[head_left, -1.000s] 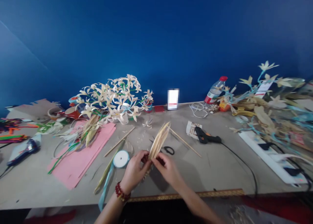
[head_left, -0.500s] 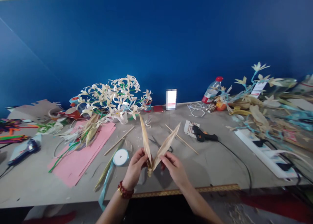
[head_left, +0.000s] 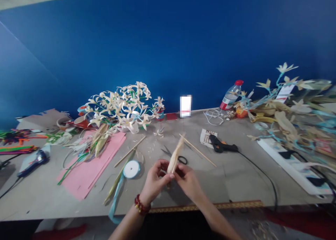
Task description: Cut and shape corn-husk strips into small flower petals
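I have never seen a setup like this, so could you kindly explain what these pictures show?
Certainly. There is no machine here: a person works with two bare hands, the left hand with a red beaded bracelet at its wrist, and the right hand. One camera, worn on the head, takes every view, looking forward and down. Between them the hands hold a pale, leaf-like piece, perhaps dried husk. On the grey table lie scissors, partly hidden behind it, a spool of blue ribbon, pink sheets and a black, gun-shaped tool. Farther back, at the left, are many pale flowers; a white power strip lies at the right.
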Action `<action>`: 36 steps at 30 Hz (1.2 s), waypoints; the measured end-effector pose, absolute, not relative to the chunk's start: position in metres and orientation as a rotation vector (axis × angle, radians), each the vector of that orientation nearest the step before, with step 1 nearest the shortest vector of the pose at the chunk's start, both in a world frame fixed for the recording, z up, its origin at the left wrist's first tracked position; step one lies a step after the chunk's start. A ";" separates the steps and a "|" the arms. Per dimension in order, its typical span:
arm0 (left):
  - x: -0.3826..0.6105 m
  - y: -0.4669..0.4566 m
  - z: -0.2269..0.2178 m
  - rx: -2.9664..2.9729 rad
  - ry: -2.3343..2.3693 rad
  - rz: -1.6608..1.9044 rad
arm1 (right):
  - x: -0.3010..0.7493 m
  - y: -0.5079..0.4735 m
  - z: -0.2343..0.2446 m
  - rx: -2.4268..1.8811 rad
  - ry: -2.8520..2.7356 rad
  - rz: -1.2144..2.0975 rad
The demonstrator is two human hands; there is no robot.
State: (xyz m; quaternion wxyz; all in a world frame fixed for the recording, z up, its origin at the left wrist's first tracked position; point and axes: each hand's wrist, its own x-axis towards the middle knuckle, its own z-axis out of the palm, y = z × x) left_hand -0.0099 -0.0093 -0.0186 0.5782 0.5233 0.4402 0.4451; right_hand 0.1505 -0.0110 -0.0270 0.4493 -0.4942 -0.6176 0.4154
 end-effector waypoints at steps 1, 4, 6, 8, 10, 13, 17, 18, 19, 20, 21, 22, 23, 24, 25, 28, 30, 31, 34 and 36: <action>-0.009 -0.009 -0.018 1.266 1.057 1.017 | 0.151 -0.011 -0.026 -1.232 -1.598 0.995; -0.007 -0.008 -0.020 1.282 1.149 1.040 | 0.152 -0.014 -0.024 -1.271 -1.723 0.914; -0.007 -0.008 -0.023 1.254 1.174 1.075 | 0.152 -0.015 -0.025 -1.281 -1.719 0.893; -0.008 -0.008 -0.024 1.248 1.169 1.071 | 0.152 -0.015 -0.027 -1.276 -1.682 0.903; -0.010 -0.008 -0.025 1.262 1.153 1.043 | 0.153 -0.015 -0.028 -1.257 -1.654 0.962; -0.012 -0.007 -0.024 1.271 1.145 1.019 | 0.154 -0.013 -0.029 -1.230 -1.646 1.038; -0.013 -0.004 -0.022 1.300 1.172 0.989 | 0.155 -0.010 -0.028 -1.274 -1.678 1.003; -0.014 -0.004 -0.022 1.321 1.181 0.970 | 0.155 -0.010 -0.028 -1.286 -1.690 0.994; -0.014 -0.003 -0.021 1.351 1.191 0.952 | 0.155 -0.009 -0.028 -1.294 -1.705 0.986; -0.015 -0.003 -0.020 1.388 1.202 0.932 | 0.155 -0.009 -0.027 -1.302 -1.721 0.971; -0.015 -0.002 -0.020 1.427 1.216 0.921 | 0.155 -0.008 -0.026 -1.312 -1.742 0.950; -0.016 -0.002 -0.019 1.462 1.233 0.917 | 0.155 -0.008 -0.025 -1.322 -1.765 0.924; -0.016 -0.001 -0.019 1.490 1.254 0.922 | 0.155 -0.008 -0.024 -1.333 -1.791 0.894; -0.017 -0.001 -0.019 1.512 1.278 0.933 | 0.155 -0.008 -0.022 -1.345 -1.819 0.863; -0.017 -0.001 -0.019 1.531 1.303 0.944 | 0.155 -0.008 -0.021 -1.357 -1.848 0.829; -0.015 -0.001 -0.019 1.597 1.375 0.956 | 0.155 -0.008 -0.017 -1.401 -1.931 0.703; -0.013 -0.002 -0.019 1.650 1.408 0.956 | 0.154 -0.008 -0.016 -1.418 -1.973 0.624; -0.013 -0.002 -0.018 1.674 1.418 0.957 | 0.154 -0.008 -0.016 -1.418 -1.989 0.590; -0.011 -0.003 -0.017 1.718 1.440 0.955 | 0.152 -0.009 -0.017 -1.398 -2.004 0.498; -0.012 -0.003 -0.015 1.728 1.453 0.932 | 0.152 -0.010 -0.018 -1.376 -1.993 0.449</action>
